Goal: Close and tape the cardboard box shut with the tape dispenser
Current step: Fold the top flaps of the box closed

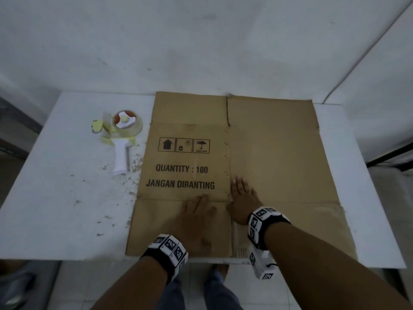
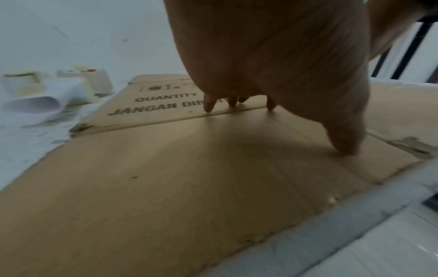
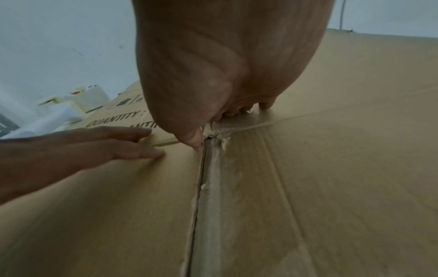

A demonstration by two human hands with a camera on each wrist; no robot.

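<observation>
Box flattened on table — both hands, left and right, flat and spread on it, holding nothing; dispenser just left.

Cardboard box: flattened, lying on a white table, printed "QUANTITY : 100" and "JANGAN DIBANTING" under three handling symbols on its left panel. Tape dispenser: white handle, yellow frame, clear roll, lying on the table just left of the box, apart from it. Left hand: fingers straight, palm down on the near left flap. Right hand: flat beside the centre seam, fingers pointing far. Wrist bands: black-and-white marker blocks on both wrists
</observation>
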